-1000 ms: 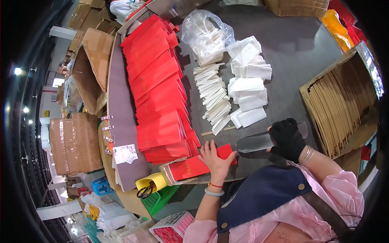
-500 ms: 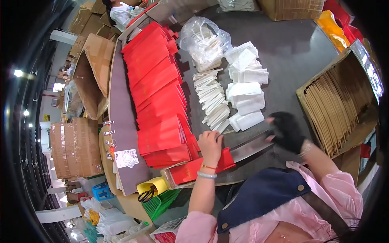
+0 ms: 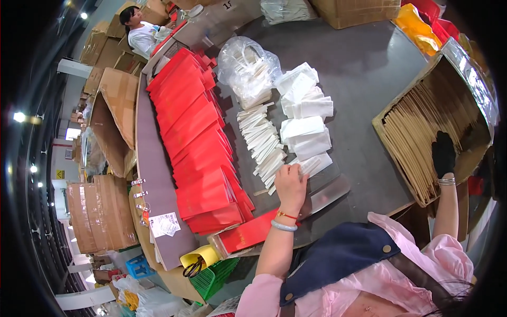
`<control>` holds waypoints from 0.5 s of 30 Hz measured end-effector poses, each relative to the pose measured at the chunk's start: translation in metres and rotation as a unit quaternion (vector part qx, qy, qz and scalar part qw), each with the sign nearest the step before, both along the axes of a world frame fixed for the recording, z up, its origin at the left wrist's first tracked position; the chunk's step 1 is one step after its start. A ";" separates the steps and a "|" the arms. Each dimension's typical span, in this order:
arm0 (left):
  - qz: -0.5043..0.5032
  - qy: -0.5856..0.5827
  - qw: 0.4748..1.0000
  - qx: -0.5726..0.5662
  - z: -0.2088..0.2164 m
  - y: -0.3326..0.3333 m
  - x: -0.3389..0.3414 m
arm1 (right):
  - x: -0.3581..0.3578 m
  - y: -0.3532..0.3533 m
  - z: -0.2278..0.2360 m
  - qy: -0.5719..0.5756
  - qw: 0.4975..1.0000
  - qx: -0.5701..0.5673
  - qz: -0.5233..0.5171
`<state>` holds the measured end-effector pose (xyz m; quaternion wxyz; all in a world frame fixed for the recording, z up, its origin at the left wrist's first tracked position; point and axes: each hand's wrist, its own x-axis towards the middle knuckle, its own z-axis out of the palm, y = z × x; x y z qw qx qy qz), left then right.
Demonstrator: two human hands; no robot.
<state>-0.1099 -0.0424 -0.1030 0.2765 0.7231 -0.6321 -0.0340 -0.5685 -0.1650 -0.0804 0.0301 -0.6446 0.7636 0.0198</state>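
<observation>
My bare left hand (image 3: 292,187) reaches over the lower end of the white slips (image 3: 261,140) and the white paper packets (image 3: 311,136). Its bent fingers touch the nearest packet, with no grip visible. Below that wrist a red paper sleeve (image 3: 251,231) lies in a long, narrow holder, and a shiny grey strip (image 3: 330,194) extends from its right end. My right hand (image 3: 443,154), in a black glove, rests with extended fingers on upright brown cardboard pieces (image 3: 417,137) in an open carton (image 3: 381,127). A fanned row of red sleeves (image 3: 193,142) lies left of the slips.
A clear plastic bag (image 3: 248,63) of white slips sits farther back on the dark table (image 3: 364,68). Black-handled scissors (image 3: 194,267) stand in a yellow holder (image 3: 203,255) at the near edge. Cartons (image 3: 100,214) line the left. Another person (image 3: 142,34) is at the far left.
My right hand has moved right, from the grey strip to the carton of brown pieces. My left hand has shifted from the red sleeve up to the white packets. The view has shifted slightly.
</observation>
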 end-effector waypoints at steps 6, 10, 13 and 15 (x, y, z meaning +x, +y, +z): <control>-0.044 -0.022 0.997 0.052 0.010 0.003 0.000 | -0.055 0.005 -0.050 -0.085 0.976 -0.201 -0.009; -0.005 0.344 0.921 0.185 0.041 0.032 0.003 | 0.007 0.026 0.005 -0.247 0.924 -0.270 0.114; -0.087 0.046 0.981 0.167 0.032 0.058 0.000 | 0.122 0.046 0.025 -0.454 0.841 -0.073 0.284; -0.048 0.056 0.988 0.138 0.043 0.069 -0.001 | 0.170 0.058 0.016 -0.376 0.824 0.002 0.424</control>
